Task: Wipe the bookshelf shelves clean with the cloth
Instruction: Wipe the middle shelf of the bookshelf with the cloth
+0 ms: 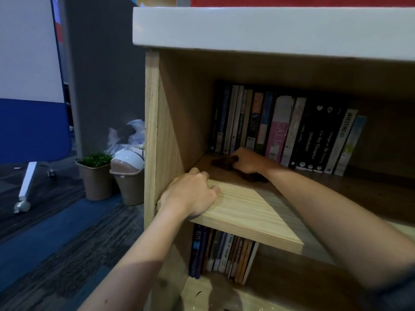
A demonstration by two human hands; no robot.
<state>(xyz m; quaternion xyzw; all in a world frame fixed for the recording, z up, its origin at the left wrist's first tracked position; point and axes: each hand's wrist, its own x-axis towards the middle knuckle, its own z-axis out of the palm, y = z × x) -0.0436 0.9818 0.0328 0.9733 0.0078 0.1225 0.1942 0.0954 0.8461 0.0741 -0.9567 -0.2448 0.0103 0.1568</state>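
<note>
- right hand (248, 161) deep in the upper bay, fingers curled round a bunched dark brown cloth (224, 163), pressing it on the shelf board (247, 209) near the back-left corner
- a tail of the cloth trails under the wrist
- left hand (190, 194) at the board's front-left corner, fingers curled over the front edge, looks like bracing
- risk: right knuckles are touching or just beside the upright books (280, 131); a sweep to the right would likely shove the spines back
- risk: books at the right end of the row lean, so a knock could tip them over
- risk: cloth is wadded, so little of it meets the wood and streaks may be missed; the corner is in shadow, hard to check
- lower bay with its own books (222, 252) probably not wiped yet
- surface: pale wood-grain bookshelf (152, 131), thick white top (269, 30)
- room: blue-grey patterned carpet (56, 243), small potted plant (95, 159), swing-lid bin (128, 167) with a plastic bag (132, 133) behind it, blue-and-white panel on casters (29, 108), all left of the shelf
</note>
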